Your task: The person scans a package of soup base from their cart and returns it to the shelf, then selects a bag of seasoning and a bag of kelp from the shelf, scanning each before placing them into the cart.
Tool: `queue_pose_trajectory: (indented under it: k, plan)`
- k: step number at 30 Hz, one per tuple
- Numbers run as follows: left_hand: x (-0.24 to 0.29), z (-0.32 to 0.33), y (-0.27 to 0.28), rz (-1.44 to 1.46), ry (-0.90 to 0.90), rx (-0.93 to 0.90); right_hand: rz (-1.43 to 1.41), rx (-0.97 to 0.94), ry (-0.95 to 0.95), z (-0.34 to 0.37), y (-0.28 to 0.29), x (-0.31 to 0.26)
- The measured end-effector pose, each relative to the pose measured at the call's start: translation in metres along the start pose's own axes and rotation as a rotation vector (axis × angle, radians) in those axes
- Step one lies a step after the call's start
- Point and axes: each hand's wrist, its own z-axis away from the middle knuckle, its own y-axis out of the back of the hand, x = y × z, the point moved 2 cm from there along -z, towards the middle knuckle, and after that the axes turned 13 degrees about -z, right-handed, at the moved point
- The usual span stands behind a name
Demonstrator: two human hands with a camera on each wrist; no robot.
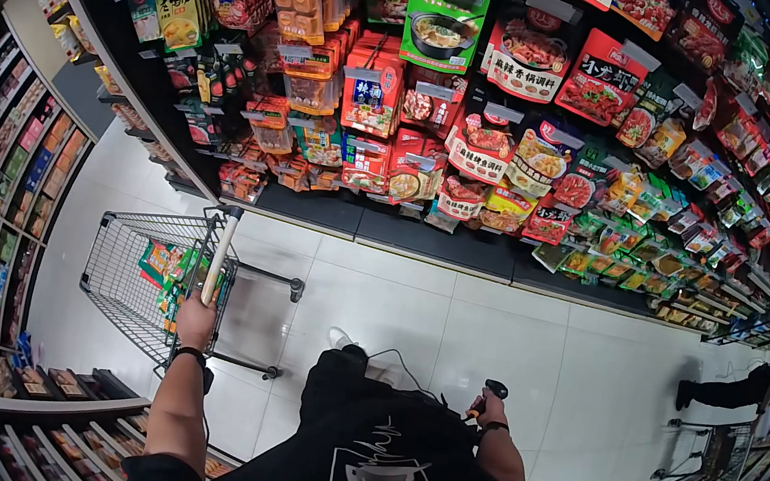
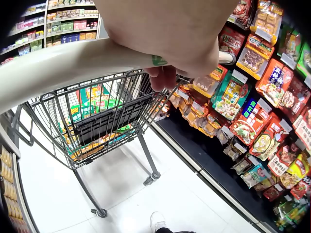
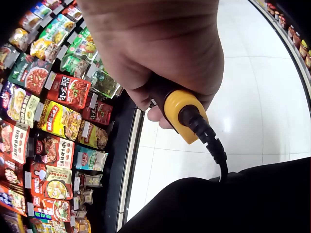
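Observation:
My left hand [image 1: 196, 321] grips the pale handle [image 1: 220, 260] of a shopping cart; in the left wrist view its fingers curl over the bar. Inside the wire basket [image 2: 48, 97] of the cart lie several green and red packets [image 1: 183, 274]. My right hand [image 1: 487, 408] holds a black and yellow barcode scanner [image 3: 182, 111] by its grip, low beside my right thigh. A black cord [image 3: 206, 138] runs from the scanner's yellow end. The scanner's head shows in the head view, while the right wrist view has it hidden behind the hand.
A tall rack of hanging seasoning pouches [image 1: 426, 106] stands ahead, with a dark base ledge [image 1: 431, 266]. White floor tiles [image 1: 397, 293] run along it. More stocked shelves [image 1: 2, 180] stand at the left. Another person [image 1: 744, 393] is at the far right beside a second cart [image 1: 724, 450].

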Motion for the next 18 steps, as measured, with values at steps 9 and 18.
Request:
queue_pose_trajectory:
  k: [9, 18]
  plan:
    - [-0.009, -0.005, -0.013, -0.003, -0.016, -0.015, 0.011, -0.004, 0.030, 0.002, 0.004, -0.008]
    - [-0.001, 0.000, -0.005, -0.014, -0.003, -0.036, -0.022, 0.031, 0.028, 0.012, 0.011, -0.012]
